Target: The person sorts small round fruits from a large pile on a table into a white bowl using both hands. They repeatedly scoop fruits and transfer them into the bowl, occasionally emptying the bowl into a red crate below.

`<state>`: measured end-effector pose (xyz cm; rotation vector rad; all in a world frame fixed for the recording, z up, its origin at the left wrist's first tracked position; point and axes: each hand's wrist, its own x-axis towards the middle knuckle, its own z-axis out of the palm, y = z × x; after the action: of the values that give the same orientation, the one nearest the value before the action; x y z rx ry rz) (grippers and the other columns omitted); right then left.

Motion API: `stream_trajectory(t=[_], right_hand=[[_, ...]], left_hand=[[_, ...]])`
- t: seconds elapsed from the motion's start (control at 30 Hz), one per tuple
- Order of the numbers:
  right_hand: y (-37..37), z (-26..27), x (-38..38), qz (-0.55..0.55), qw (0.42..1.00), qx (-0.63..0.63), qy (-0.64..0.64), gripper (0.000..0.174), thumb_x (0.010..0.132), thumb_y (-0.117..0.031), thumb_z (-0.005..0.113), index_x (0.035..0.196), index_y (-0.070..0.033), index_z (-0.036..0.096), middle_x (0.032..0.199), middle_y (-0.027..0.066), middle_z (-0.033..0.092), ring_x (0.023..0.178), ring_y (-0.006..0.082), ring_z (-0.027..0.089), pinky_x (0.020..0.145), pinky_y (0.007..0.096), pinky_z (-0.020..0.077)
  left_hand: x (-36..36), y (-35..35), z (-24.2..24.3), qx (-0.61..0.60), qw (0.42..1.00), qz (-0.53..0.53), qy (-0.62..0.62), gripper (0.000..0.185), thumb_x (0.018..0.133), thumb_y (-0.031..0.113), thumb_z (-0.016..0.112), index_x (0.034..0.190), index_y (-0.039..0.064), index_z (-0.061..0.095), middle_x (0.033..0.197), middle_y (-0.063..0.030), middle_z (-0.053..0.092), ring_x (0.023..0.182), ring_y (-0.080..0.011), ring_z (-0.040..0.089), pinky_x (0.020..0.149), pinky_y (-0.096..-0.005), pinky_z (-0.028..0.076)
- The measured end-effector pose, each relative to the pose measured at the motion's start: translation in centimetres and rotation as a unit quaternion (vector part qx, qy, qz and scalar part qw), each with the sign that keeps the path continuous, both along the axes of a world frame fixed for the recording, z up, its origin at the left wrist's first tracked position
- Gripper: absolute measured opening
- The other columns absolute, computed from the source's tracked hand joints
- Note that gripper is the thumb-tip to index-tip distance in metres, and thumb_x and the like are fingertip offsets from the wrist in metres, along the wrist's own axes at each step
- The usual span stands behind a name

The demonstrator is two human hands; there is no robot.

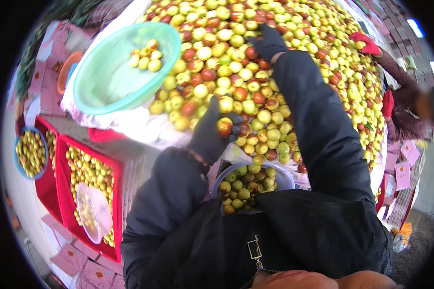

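Yellow-green and red-brown jujube fruits (253, 86) lie in a broad heap on a cloth-covered table. My left hand (217, 126), in a dark glove, has its fingers around a red-and-yellow jujube (225, 127) at the near side of the heap. Farther off, my right hand (269, 41), gloved too, reaches down among the fruits with fingers spread; whether it grips one is hidden. A green plastic basin (126, 103) with several jujubes in it rests on the cloth at the left. Right in front of my body a pale purple basin (287, 177) holds greener fruits.
Red-lined crates (117, 213) of jujubes stand at the lower left, one holding a pink basin (103, 220). A person at the far left holds a blue basin (31, 153). Across the heap at right, a co-worker's red-gloved hand (365, 43) holds a fruit. Pink boxes (403, 175) lie beyond.
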<state>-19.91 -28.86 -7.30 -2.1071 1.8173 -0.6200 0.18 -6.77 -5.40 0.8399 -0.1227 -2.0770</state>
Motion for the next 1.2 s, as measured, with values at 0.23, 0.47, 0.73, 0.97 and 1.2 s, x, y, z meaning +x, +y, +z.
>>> stream_trajectory(t=[0.23, 0.47, 0.73, 0.97, 1.2], right_hand=[[3.9, 1.4, 1.6, -0.058, 0.994, -0.096, 0.007, 0.052, 0.083, -0.032, 0.065, 0.128, -0.010, 0.052, 0.116, 0.0176, 0.060, 0.107, 0.0332, 0.058, 0.094, 0.0397, 0.0454], [18.5, 5.6, -0.4, 0.178, 0.975, -0.128, 0.017, 0.026, 0.084, -0.019, 0.059, 0.109, -0.010, 0.062, 0.092, 0.0105, 0.061, 0.089, 0.0293, 0.060, 0.079, 0.0413, 0.0494], [10.3, 4.6, -19.2, -0.180, 0.979, -0.064, 0.076, 0.060, 0.085, -0.041, 0.063, 0.131, -0.006, 0.050, 0.117, 0.0181, 0.061, 0.107, 0.0321, 0.059, 0.093, 0.0409, 0.0465], [4.0, 5.3, -12.4, -0.163, 0.980, 0.067, 0.088, 0.043, 0.087, -0.040, 0.055, 0.111, -0.005, 0.057, 0.109, 0.0196, 0.064, 0.100, 0.0352, 0.063, 0.086, 0.0418, 0.0484], [6.1, 3.9, -7.0, 0.008, 0.987, 0.094, 0.132, 0.042, 0.088, -0.026, 0.059, 0.128, -0.016, 0.052, 0.126, 0.0157, 0.056, 0.116, 0.0307, 0.055, 0.096, 0.0430, 0.0444]], left_hand=[[-0.3, 0.5, 2.1, -0.366, 0.842, -0.088, -0.386, 0.077, 0.079, -0.016, 0.052, 0.147, 0.006, 0.024, 0.113, -0.0068, 0.061, 0.075, -0.0053, 0.050, 0.066, -0.0175, 0.044], [-1.1, 1.6, 2.6, -0.251, 0.942, -0.136, -0.179, 0.046, 0.096, 0.013, 0.047, 0.140, 0.012, 0.035, 0.121, -0.0156, 0.056, 0.084, -0.0155, 0.057, 0.065, -0.0218, 0.044], [-0.4, 0.7, 0.6, -0.175, 0.974, -0.107, -0.093, 0.042, 0.096, 0.018, 0.052, 0.133, 0.000, 0.041, 0.117, -0.0126, 0.061, 0.080, -0.0110, 0.054, 0.065, -0.0198, 0.042], [-0.6, 0.3, -0.1, -0.183, 0.976, -0.121, -0.014, 0.051, 0.093, 0.023, 0.054, 0.137, 0.002, 0.038, 0.123, -0.0182, 0.058, 0.077, -0.0138, 0.052, 0.064, -0.0268, 0.043], [-0.6, 0.6, 0.2, -0.174, 0.975, -0.115, -0.074, 0.056, 0.091, 0.022, 0.054, 0.141, 0.005, 0.035, 0.123, -0.0154, 0.058, 0.079, -0.0138, 0.052, 0.066, -0.0279, 0.044]])
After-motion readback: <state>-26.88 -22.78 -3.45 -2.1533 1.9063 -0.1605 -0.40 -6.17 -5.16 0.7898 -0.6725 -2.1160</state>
